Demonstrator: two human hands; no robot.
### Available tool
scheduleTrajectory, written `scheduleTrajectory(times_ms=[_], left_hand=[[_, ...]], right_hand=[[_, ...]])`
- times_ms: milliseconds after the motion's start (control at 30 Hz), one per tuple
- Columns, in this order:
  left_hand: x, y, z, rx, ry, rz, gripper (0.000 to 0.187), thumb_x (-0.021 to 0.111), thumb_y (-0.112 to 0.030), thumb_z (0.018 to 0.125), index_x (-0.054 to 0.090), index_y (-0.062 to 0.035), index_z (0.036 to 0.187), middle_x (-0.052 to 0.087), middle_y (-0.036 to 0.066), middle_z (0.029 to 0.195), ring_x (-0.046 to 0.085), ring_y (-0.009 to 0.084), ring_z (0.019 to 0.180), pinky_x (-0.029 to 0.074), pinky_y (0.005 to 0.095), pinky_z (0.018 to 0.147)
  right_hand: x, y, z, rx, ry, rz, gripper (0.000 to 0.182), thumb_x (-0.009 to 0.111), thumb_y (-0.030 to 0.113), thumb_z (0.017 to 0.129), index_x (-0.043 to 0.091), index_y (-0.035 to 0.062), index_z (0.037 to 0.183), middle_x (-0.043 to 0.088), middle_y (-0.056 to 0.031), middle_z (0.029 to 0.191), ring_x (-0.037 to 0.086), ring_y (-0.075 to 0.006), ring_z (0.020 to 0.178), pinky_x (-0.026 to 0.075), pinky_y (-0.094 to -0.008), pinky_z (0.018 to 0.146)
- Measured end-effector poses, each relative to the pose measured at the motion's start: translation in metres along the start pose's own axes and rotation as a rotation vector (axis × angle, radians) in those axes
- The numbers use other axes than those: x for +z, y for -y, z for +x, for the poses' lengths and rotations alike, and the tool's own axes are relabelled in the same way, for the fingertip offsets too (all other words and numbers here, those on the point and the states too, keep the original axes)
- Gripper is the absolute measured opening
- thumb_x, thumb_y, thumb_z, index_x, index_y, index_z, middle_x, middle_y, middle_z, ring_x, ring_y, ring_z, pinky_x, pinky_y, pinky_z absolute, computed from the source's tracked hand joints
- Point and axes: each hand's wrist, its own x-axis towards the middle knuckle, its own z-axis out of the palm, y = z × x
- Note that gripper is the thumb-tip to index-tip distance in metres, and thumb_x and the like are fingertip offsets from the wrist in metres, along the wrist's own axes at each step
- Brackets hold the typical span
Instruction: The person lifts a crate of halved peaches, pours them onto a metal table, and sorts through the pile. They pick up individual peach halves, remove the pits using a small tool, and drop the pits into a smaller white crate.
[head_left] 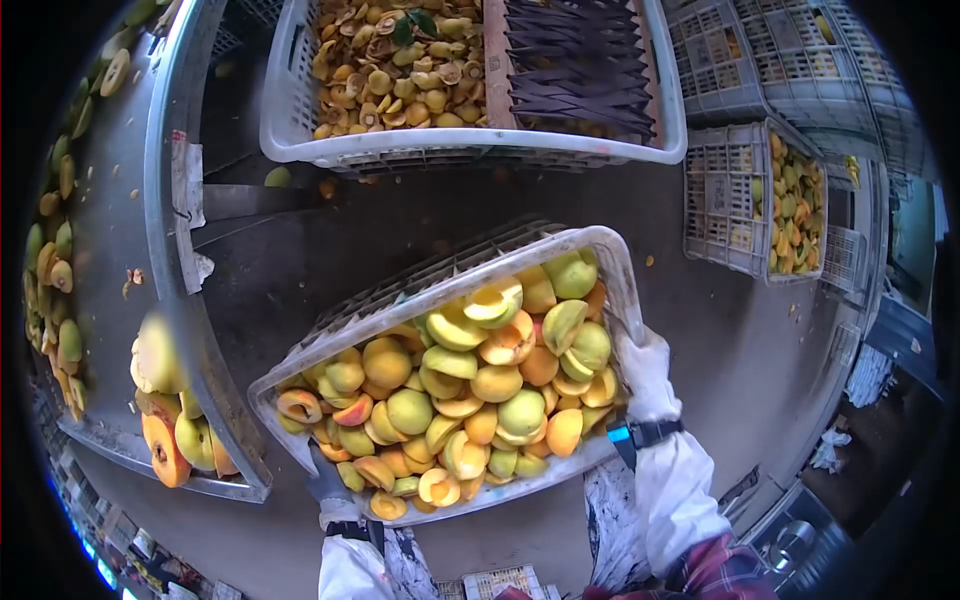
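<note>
A whitish plastic crate point(612, 240), heaped with halved yellow, green and orange peaches point(470, 385), sits tilted in front of me, its right end farther away than its left. My right hand point(648, 378), in a white glove, grips the crate's right end. Near the crate's front left corner, my left hand point(328, 485) in a grey glove is closed on the rim, its fingers partly hidden. Both wrists carry dark bands, and the right one has a lit blue screen.
Beyond stands another crate point(450, 148) with fruit scraps and a bundle of dark crossed strips. A metal table point(110, 230) with fruit halves along it runs down the left. Stacked crates point(725, 195) holding fruit stand at right. Fruit bits lie on the floor point(700, 330).
</note>
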Motion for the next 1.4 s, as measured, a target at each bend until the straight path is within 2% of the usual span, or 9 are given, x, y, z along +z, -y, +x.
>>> scheduleTrajectory(times_ms=[233,267,300,567,633,833,867,1167,1400], left_hand=[[0.0,0.024,0.02,-0.028,-0.087,-0.019,0.072,0.051,-0.06,0.077,0.058,0.0074,0.101,0.062,0.02,0.092,0.06,0.026,0.079,0.046,0.0383,0.068],[-0.006,-0.035,-0.012,-0.128,-0.005,0.677,0.062,0.053,-0.051,0.08,0.054,0.0043,0.108,0.06,0.015,0.089,0.059,0.0228,0.075,0.049,0.0334,0.066],[0.004,-0.044,-0.017,-0.378,-0.144,0.084,0.059,0.054,-0.05,0.08,0.055,0.0017,0.108,0.06,0.014,0.088,0.058,0.0219,0.075,0.049,0.0333,0.066],[-0.016,0.067,0.054,0.202,0.189,0.144,0.063,0.057,-0.046,0.078,0.038,-0.0129,0.128,0.059,0.014,0.106,0.061,0.0291,0.086,0.05,0.0365,0.067],[-0.007,0.0,0.01,-0.31,-0.094,-0.119,0.05,0.059,-0.042,0.079,0.058,0.002,0.103,0.061,0.013,0.097,0.06,0.0214,0.083,0.049,0.0342,0.066],[-0.013,0.034,0.016,0.116,0.009,0.694,0.048,0.049,-0.043,0.085,0.057,-0.0009,0.106,0.062,0.017,0.094,0.061,0.0253,0.081,0.048,0.0369,0.068],[-0.003,-0.031,-0.012,-0.273,-0.047,0.17,0.054,0.048,-0.049,0.083,0.06,0.0001,0.101,0.063,0.016,0.09,0.061,0.0245,0.08,0.047,0.0375,0.067],[-0.017,-0.039,-0.044,-0.241,0.039,-0.049,0.059,0.054,-0.048,0.082,0.058,0.0079,0.101,0.063,0.013,0.095,0.058,0.0204,0.089,0.045,0.0331,0.076],[-0.021,-0.016,-0.01,-0.089,0.268,0.158,0.06,0.046,-0.045,0.087,0.044,0.0043,0.121,0.055,0.017,0.115,0.052,0.0293,0.104,0.039,0.0354,0.088]], right_hand=[[0.01,-0.017,0.008,-0.005,0.052,-0.017,0.045,0.062,0.046,0.073,0.065,0.004,0.089,0.063,-0.0146,0.07,0.062,-0.0272,0.067,0.046,-0.0351,0.064],[0.009,-0.018,0.003,-0.028,0.091,0.052,0.044,0.061,0.046,0.074,0.065,0.0041,0.088,0.063,-0.0148,0.07,0.061,-0.0273,0.066,0.046,-0.0351,0.063],[0.006,-0.02,-0.003,-0.041,0.128,0.114,0.044,0.061,0.046,0.074,0.065,0.0042,0.088,0.063,-0.0149,0.07,0.061,-0.0274,0.066,0.046,-0.0351,0.063],[0.011,-0.005,-0.003,-0.094,0.007,-0.128,0.041,0.06,0.044,0.075,0.065,0.0045,0.084,0.062,-0.0166,0.069,0.062,-0.0301,0.068,0.046,-0.0349,0.062],[0.014,-0.017,-0.006,-0.058,0.046,0.086,0.039,0.063,0.042,0.073,0.065,0.0045,0.084,0.062,-0.0179,0.07,0.063,-0.031,0.07,0.045,-0.0348,0.062],[0.024,0.0,0.009,0.005,-0.04,-0.098,0.039,0.062,0.043,0.073,0.067,0.0064,0.085,0.063,-0.0171,0.071,0.063,-0.0324,0.075,0.047,-0.0377,0.065],[0.021,0.006,0.013,-0.003,-0.035,-0.087,0.039,0.062,0.043,0.073,0.067,0.0064,0.085,0.063,-0.0171,0.071,0.063,-0.0324,0.075,0.047,-0.0377,0.065],[0.021,-0.017,0.035,-0.048,0.022,0.17,0.025,0.065,0.024,0.077,0.065,-0.0012,0.081,0.058,-0.0012,0.061,0.046,-0.0052,0.056,0.04,-0.0268,0.049],[0.025,0.003,0.02,-0.128,-0.056,-0.057,0.031,0.065,0.029,0.075,0.065,-0.0009,0.084,0.062,-0.0111,0.064,0.058,-0.0149,0.06,0.044,-0.0319,0.056]])
